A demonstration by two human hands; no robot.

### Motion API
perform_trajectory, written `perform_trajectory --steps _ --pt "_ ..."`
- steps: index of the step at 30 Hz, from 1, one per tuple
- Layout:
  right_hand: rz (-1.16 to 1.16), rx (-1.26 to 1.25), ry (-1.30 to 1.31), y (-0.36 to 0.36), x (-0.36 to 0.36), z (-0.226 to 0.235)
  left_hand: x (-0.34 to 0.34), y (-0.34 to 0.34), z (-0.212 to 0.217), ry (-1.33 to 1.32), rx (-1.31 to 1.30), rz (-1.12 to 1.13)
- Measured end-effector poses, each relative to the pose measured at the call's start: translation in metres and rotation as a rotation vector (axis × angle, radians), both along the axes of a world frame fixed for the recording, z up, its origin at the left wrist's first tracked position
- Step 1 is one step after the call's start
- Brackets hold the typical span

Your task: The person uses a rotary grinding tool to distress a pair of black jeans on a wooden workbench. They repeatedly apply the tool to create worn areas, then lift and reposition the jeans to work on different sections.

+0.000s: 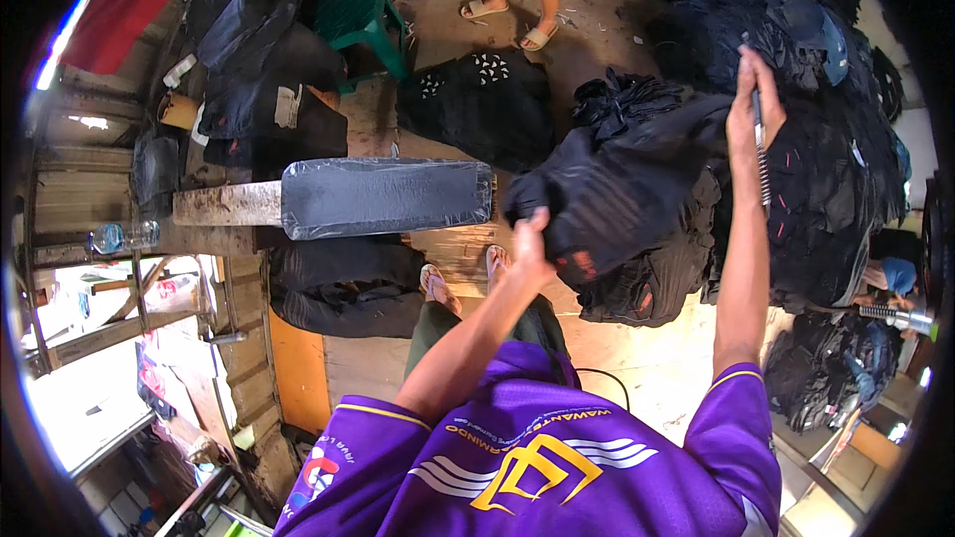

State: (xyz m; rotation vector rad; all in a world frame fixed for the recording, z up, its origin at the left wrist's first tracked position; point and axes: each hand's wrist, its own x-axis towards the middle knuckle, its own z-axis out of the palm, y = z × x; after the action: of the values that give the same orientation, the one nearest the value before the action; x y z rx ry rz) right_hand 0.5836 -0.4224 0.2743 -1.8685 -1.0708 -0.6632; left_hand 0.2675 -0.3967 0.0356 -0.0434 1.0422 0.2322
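Observation:
Black trousers with pale streaks, apparently denim, hang stretched between my hands over a dark pile. My left hand is closed on their near left end, the thumb on top. Farther off to the right, my right hand is closed around a slim rod-like tool with a ridged, coiled-looking lower part. The trousers' far edge reaches this hand; whether its fingers also grip the cloth is hidden. Left of the trousers, a padded board wrapped in dark plastic lies across a wooden plank.
Dark garments are heaped at the right, with another folded stack below the board. A green plastic stool stands at the far left. Another person's sandalled feet are on the floor ahead. A clear bottle lies at left.

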Motion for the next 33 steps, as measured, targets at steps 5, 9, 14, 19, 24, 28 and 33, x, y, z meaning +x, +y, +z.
perform_trajectory --steps 5,9,14,19,24,28,33 --pt "0.13 -0.083 0.296 -0.01 -0.075 -0.112 -0.179 0.065 -0.038 0.56 0.738 -0.062" --pt "0.179 -0.189 0.647 -0.024 -0.171 -0.206 -0.306 0.097 -0.038 1.007 1.198 -0.328" --pt "0.164 -0.272 0.704 -0.058 -0.278 -0.234 -0.404 0.096 -0.051 1.122 1.459 -0.524" --pt "0.111 -0.363 0.708 -0.084 -0.285 -0.188 -0.465 0.043 -0.071 1.259 1.555 -0.569" --pt "0.063 -0.337 0.721 -0.096 -0.282 -0.144 -0.541 0.032 -0.057 1.25 1.559 -0.404" --pt "0.083 -0.345 0.661 -0.09 -0.307 -0.124 -0.619 0.072 -0.061 1.238 1.619 -0.222" --pt "0.11 -0.396 0.634 -0.091 -0.354 -0.118 -0.776 0.173 -0.083 1.531 1.604 -0.378"
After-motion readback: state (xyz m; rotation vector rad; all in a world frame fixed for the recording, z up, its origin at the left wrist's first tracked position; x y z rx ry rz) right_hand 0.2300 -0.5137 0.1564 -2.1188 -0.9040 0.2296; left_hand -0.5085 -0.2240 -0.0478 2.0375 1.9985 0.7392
